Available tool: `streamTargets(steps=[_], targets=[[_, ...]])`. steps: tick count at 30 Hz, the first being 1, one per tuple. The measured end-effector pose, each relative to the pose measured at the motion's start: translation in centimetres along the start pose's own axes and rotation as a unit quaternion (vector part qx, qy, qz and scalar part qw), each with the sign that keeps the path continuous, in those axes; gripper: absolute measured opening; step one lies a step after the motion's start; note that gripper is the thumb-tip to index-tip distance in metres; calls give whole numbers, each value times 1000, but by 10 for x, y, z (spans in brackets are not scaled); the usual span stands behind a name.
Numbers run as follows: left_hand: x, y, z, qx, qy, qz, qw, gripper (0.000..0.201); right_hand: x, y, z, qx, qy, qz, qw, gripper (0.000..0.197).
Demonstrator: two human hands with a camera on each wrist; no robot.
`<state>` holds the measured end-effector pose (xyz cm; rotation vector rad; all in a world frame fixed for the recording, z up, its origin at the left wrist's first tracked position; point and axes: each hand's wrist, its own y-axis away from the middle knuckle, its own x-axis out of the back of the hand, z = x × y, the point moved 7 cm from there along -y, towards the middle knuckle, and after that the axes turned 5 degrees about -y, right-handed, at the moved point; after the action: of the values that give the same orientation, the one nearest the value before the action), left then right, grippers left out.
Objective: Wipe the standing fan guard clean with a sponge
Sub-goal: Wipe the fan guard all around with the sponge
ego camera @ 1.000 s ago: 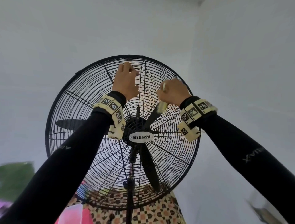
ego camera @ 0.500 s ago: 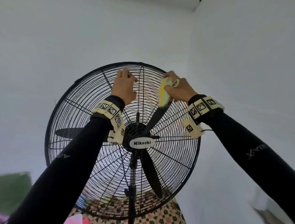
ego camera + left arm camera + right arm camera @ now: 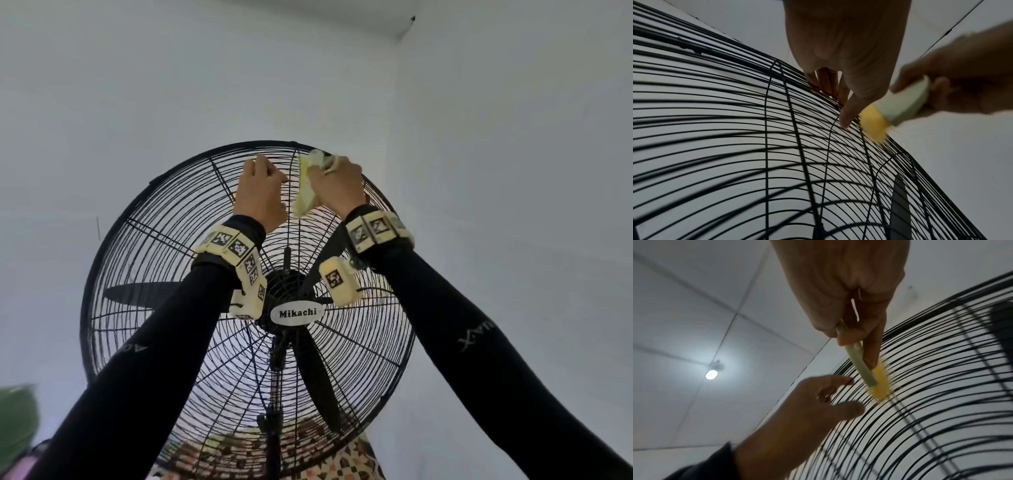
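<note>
Higher now, right hand (image 3: 337, 186) grips one sponge (image 3: 306, 192); left hand (image 3: 262, 195) hooks guard (image 3: 144, 246) wires (one fan)

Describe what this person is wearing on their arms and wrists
Both arms wear long black sleeves with faint grey lettering. Each wrist carries a cream band of square black-and-white coded markers, with a cream box hanging below it bearing another marker. The left hand and right hand are bare.
</note>
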<state>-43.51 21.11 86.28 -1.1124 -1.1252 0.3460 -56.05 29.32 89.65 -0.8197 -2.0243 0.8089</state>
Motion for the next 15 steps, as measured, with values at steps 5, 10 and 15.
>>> streamTargets(steps=[5, 10, 15], targets=[[0, 0, 2, -16, 5, -11, 1000, 49, 34, -2, 58, -96, 117, 74, 986, 31], [-1, -3, 2, -11, 0, -14, 1000, 47, 0, -1, 21, 19, 214, 56, 975, 35], [-2, -3, -3, -14, 14, -13, 1000, 48, -5, -14, 14, -31, -12, 18, 999, 26]])
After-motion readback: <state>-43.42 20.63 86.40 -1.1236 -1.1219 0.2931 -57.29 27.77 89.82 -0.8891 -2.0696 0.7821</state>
